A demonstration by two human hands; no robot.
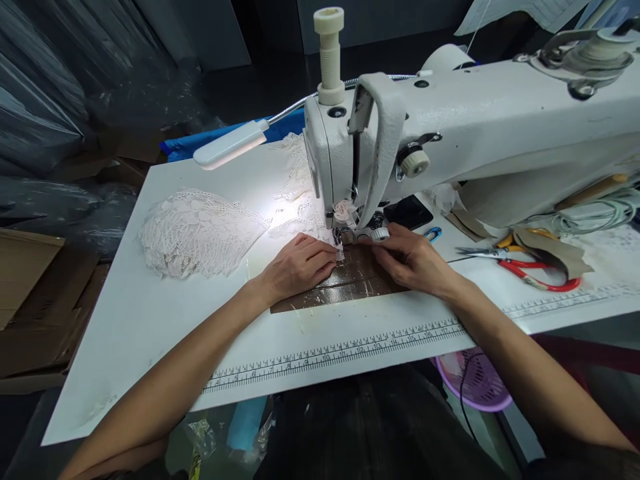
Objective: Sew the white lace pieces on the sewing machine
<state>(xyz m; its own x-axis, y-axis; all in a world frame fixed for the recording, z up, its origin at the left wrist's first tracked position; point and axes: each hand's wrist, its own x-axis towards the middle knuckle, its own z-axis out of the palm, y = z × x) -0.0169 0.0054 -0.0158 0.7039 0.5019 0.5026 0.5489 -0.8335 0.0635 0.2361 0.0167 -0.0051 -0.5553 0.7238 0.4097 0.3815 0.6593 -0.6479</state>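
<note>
A white sewing machine (345, 153) stands over the table, its presser foot (345, 235) lowered near the lace. White lace (200, 233) lies bunched to the left and runs toward the needle area. My left hand (303, 263) rests palm down left of the foot, its bent fingertips pressing the narrow end of the lace. Right of the foot, my right hand (413, 260) has thumb and fingers drawn together beside a small white knob (380, 234); what they hold, if anything, is hidden. Beneath both hands lies a shiny brown plate (345, 283).
Red-handled scissors (540, 275), thread snips (483, 253) and a dark phone (409, 212) lie on the right. A lamp (233, 143) lights the lace. A ruler strip (325, 359) follows the table's front edge. A purple basket (477, 383) stands below.
</note>
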